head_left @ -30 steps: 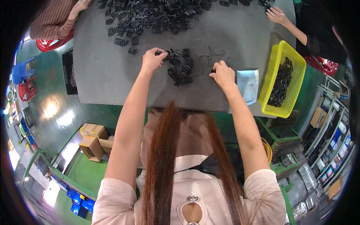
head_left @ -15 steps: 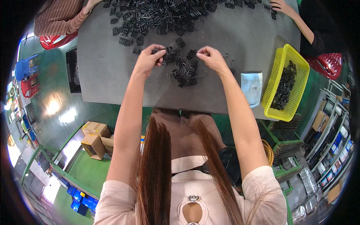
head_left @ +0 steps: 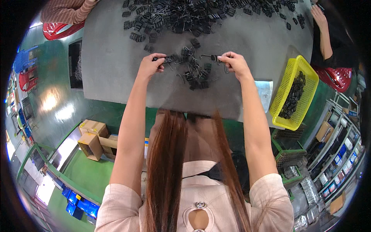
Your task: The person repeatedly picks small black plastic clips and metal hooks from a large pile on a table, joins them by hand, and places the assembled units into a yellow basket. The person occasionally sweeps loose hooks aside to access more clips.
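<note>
My left hand (head_left: pixel 152 65) is closed, thumb against fingers, on a small black ribbed piece (head_left: pixel 169 59) at the left of a loose cluster. A similar black piece with a thin wire hook (head_left: pixel 214 58) is pinched in my right hand (head_left: pixel 235 63), its hook pointing left. Between my hands lies the cluster of black ribbed pieces (head_left: pixel 199 83), mixed with bent wire hooks (head_left: pixel 180 78). My fingers partly cover both held pieces, and their exact kind is too small to make out.
A large heap of black pieces (head_left: pixel 181 17) covers the far side of the grey table (head_left: pixel 112 69). At the right are a silver packet (head_left: pixel 264 92) and a yellow basket (head_left: pixel 276 104) holding black pieces. A co-worker's hand (head_left: pixel 319 17) and another person's striped sleeve (head_left: pixel 65 11) show across the table.
My right hand has moved right, away from the cluster, with a hooked black piece in it. My left hand stays beside the cluster. The co-worker's hand at the right has drawn back from the heap.
</note>
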Demonstrator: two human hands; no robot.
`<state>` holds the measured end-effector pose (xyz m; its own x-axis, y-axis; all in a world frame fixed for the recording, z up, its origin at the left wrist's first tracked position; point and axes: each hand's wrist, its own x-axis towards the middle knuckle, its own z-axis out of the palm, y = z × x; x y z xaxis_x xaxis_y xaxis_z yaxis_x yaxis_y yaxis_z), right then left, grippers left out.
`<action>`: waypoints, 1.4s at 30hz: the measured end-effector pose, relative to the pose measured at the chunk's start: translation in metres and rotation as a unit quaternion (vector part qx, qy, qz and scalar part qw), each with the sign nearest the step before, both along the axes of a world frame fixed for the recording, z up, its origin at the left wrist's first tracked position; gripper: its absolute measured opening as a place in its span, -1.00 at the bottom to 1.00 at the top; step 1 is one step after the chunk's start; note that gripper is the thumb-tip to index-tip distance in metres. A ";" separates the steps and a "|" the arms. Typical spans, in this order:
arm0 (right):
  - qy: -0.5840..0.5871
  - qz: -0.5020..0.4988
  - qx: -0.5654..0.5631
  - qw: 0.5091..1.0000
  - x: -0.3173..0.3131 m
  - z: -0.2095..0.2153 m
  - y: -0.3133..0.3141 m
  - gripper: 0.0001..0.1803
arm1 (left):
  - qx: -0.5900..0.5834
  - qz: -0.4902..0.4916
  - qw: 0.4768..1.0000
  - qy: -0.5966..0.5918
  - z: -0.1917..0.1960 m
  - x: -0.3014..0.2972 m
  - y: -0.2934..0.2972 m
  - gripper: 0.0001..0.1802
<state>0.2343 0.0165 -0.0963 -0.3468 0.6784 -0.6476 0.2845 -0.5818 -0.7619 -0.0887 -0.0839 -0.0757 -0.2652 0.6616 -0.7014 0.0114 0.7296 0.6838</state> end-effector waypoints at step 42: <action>0.146 0.092 -0.119 0.978 -0.193 0.044 0.001 -0.76 | 0.110 0.240 0.960 -0.092 -0.007 -0.132 -0.011 -0.67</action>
